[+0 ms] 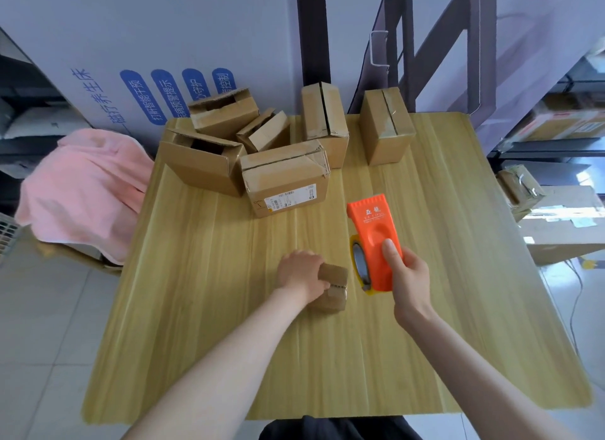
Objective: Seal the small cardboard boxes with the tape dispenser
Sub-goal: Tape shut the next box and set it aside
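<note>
Centre of frame: left hand (302,272) grips a small cardboard box (334,287) on the table (196,308); right hand (409,276) holds the orange tape dispenser (373,240) just beside it

**Storeroom corner, wood-grain table**

A yellow wood-grain table (212,325) stands on pale grey floor tiles (42,325). Behind it is a white panel (163,46) printed with blue Chinese characters, and beside that a dark metal frame (481,46). A pink cloth (85,184) is draped left of the table. On the right are dark shelves (537,146) and stacked cartons (563,210) in bright light.
</note>
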